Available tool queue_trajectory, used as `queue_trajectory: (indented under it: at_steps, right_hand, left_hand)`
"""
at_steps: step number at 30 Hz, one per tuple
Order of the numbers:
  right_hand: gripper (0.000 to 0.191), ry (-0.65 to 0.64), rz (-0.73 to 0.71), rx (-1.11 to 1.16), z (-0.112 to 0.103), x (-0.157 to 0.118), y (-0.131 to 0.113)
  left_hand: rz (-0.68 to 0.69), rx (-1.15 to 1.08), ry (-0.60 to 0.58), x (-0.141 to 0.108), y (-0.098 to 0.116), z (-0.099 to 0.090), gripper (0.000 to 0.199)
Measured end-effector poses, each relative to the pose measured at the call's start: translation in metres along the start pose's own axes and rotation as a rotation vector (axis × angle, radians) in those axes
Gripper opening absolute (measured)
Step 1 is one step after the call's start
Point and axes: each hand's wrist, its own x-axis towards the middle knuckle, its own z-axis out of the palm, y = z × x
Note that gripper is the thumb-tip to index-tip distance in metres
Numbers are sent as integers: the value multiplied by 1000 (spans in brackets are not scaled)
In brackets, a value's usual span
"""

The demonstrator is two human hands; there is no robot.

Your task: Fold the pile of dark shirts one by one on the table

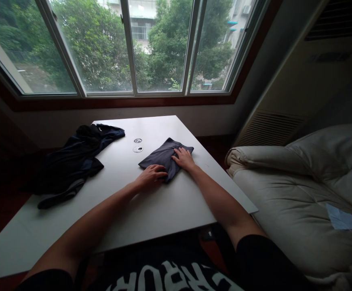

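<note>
A dark grey folded garment (pixel 162 155) lies flat on the white table (pixel 163 206), made into a compact, roughly rectangular bundle. My left hand (pixel 152 176) rests at its near left edge, fingers stretched over the cloth. On its right part lies my right hand (pixel 184 158), with the fingers spread and pressed lightly on the fabric. Neither hand grips the cloth. What kind of garment it is, I cannot make out in this folded form.
Dark clothes (pixel 75 157) lie heaped over the table's left edge. Two small round stickers or discs (pixel 138 149) sit left of the folded cloth. A pale padded sofa (pixel 291 194) stands close on the right. Behind the table is a wide window (pixel 163 48).
</note>
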Motion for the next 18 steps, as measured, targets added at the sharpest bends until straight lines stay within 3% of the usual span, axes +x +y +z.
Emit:
queue_trajectory:
  at_steps: [6,10,13,18]
  right_hand:
    - [53,-19,-427,94,-2,-13,-34]
    - [52,-113,-627,141,2,-15,-53]
    - [51,-120,-462,102,3,-5,-42]
    - [59,0,158,-8,-2,7,3]
  left_hand:
    - [76,-228,-232,-1,2,-35,21]
    - [157,-554,-520,-4,9,-57,28]
    - [106,-653,-626,-3,15,-60,32]
    - [-17,-784,-731,-2,11,-56,42]
